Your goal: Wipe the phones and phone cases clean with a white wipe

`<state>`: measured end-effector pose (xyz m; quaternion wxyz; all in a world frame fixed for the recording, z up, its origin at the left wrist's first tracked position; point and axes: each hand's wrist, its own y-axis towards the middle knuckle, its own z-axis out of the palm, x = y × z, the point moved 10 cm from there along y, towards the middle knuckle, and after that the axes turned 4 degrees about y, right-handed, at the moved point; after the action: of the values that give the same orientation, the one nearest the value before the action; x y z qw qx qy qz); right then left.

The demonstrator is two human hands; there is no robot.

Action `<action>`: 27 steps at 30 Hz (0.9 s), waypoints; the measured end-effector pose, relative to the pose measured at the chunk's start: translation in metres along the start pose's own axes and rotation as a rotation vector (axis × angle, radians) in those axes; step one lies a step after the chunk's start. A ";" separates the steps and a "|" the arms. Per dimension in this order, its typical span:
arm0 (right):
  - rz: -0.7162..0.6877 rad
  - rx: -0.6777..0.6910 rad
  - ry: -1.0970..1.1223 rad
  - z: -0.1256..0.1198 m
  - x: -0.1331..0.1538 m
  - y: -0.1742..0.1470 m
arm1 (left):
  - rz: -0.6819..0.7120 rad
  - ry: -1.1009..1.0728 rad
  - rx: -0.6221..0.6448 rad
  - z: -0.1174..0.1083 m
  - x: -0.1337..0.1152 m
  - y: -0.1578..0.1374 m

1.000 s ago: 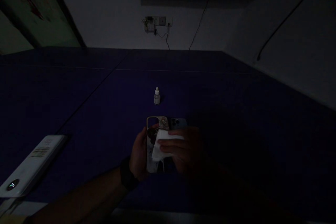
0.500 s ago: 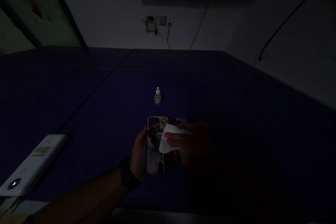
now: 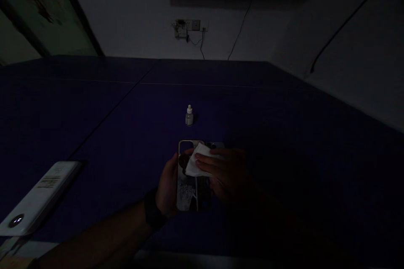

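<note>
And here in the middle of the frame, just below centre, it's a two-handed affair! The left hand [image 3: 167, 189], dark band [image 3: 153, 209] at its wrist, has the patterned phone case [image 3: 186, 193] gripped along its left edge, fingers curled round behind and one showing through the camera cut-out. Over from the right comes the right hand [image 3: 225, 172], fingers nearly straight and held together, pinning a folded white cloth [image 3: 200, 162] over the case's upper right; its thumb is hard to pick out in this gloom.

So where do we stand? Mid-wipe, I'd judge. The cloth covers part of the upper half, while the lower half, with its pale tree-like print, lies uncovered. Has that stretch been cleaned? Too dark to call: no wet patch, smear or shine gives it away. What's left can't be measured either, but with cloth and case both in hand, this doesn't look finished. The cut-out shows only finger and darkness, so the case seems to have no phone in it.

Just beyond the case's upper right corner peeks a phone-like object [image 3: 218, 145], mostly hidden. Above, near the centre of the frame, a small dropper bottle [image 3: 189, 118] stands upright on the purple desk [image 3: 126, 134], its white top on and neither hand touching it.
</note>
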<state>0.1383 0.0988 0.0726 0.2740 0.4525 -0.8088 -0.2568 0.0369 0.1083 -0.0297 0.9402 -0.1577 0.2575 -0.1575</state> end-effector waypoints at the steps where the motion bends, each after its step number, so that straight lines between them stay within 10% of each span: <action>1: -0.017 0.027 0.004 0.004 0.004 0.001 | 0.008 -0.012 0.010 0.001 0.000 0.000; 19: -0.090 -0.018 0.018 0.000 0.006 -0.002 | 0.014 -0.048 0.119 0.010 0.003 0.002; 27: -0.171 0.187 0.051 0.019 0.028 0.003 | -0.181 -0.171 0.093 0.006 0.022 0.001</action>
<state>0.1117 0.0790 0.0669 0.2283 0.5498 -0.7804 -0.1911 0.0584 0.1022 -0.0345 0.9470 -0.1492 0.1537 -0.2394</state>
